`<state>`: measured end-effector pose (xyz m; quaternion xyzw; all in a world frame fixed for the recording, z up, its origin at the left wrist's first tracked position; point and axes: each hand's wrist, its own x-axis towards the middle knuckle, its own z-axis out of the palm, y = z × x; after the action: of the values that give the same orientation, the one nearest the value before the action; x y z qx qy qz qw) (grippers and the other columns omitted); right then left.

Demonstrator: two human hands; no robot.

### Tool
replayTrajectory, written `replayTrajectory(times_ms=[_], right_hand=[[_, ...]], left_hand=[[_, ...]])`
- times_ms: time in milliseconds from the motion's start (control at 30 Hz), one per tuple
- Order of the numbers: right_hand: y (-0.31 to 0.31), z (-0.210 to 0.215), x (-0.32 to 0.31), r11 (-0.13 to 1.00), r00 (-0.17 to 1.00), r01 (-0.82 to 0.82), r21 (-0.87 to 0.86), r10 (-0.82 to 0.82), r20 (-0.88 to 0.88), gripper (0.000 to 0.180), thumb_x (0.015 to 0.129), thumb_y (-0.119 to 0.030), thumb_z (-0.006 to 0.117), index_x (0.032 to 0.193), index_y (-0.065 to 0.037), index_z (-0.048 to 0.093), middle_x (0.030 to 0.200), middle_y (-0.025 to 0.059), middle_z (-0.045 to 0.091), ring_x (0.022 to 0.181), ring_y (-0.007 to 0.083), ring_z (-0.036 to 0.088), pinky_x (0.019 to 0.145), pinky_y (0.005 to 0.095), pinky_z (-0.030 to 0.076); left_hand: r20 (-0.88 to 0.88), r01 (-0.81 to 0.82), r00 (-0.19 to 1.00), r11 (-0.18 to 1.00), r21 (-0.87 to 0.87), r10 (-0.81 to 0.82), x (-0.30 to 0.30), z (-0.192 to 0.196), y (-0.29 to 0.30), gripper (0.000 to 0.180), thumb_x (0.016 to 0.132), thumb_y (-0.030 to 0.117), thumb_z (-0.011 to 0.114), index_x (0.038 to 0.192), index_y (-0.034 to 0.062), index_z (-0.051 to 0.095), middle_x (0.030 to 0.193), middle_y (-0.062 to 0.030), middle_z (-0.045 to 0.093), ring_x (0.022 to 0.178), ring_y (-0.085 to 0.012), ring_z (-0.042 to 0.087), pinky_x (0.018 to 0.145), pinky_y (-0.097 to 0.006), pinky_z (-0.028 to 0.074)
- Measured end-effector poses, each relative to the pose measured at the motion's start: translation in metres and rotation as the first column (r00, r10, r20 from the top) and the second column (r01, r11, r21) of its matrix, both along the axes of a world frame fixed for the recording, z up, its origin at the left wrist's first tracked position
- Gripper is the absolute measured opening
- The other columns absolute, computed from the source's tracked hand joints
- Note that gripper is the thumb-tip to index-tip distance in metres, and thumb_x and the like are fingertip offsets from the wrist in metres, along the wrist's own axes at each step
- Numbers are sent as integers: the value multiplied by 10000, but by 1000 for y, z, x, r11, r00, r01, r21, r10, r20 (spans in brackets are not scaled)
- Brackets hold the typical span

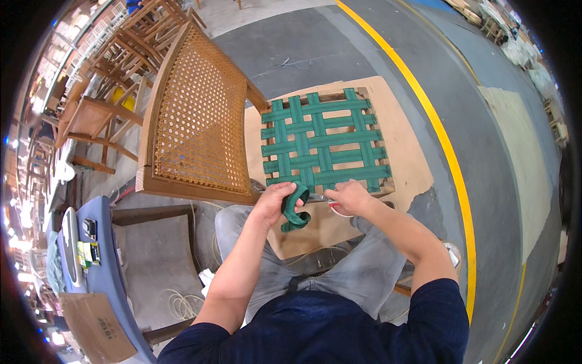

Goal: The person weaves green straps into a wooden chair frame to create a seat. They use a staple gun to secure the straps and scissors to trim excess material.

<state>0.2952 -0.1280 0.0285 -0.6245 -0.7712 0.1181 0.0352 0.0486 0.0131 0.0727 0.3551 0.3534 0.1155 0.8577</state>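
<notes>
In front of me stands a wooden chair with a woven cane back [203, 115]. Its seat frame carries a lattice of interlaced green webbing [318, 142]. At the seat's near left corner, my left hand [271, 205] pinches a loose, curling end of the webbing strap [296, 215]. Beside it, my right hand [353, 198] is closed around scissors with a red handle [337, 208]. The blades point left toward the strap and are partly hidden by the fingers. Whether they touch the strap, I cannot tell.
Cardboard [409, 158] lies under the chair on the grey floor. A yellow line [445, 136] runs along the right. To my left are a blue padded surface [108, 236] with small items, a cardboard box [97, 327] and a grey seat [159, 258]. Wooden chair frames [130, 51] crowd the far left.
</notes>
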Motion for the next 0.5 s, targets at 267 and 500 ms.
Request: replayTrajectory(times_ms=[267,500], right_hand=[[-194,73,20,160,96,986,-56,-799,-594,467,887,-312,843,1242,-120,608,890,142,711,836,322,711,737,426,548],[-487,39,-9,-434,-414,846,310,-901,-130,486,971,-326,684,1379,-88,568,1225,230,697,1116,429,686,909,521,563]], left_hand=[[-137,-214,975,905,-367,175,-40,-91,-35,352,1075,365,606,1297,94,637,1115,-73,695,961,-301,677,891,-540,567],[-163,-469,881,780,-414,444,22,-108,-82,478,1112,480,484,1374,101,612,1375,-100,638,1240,-335,599,1099,-633,450]])
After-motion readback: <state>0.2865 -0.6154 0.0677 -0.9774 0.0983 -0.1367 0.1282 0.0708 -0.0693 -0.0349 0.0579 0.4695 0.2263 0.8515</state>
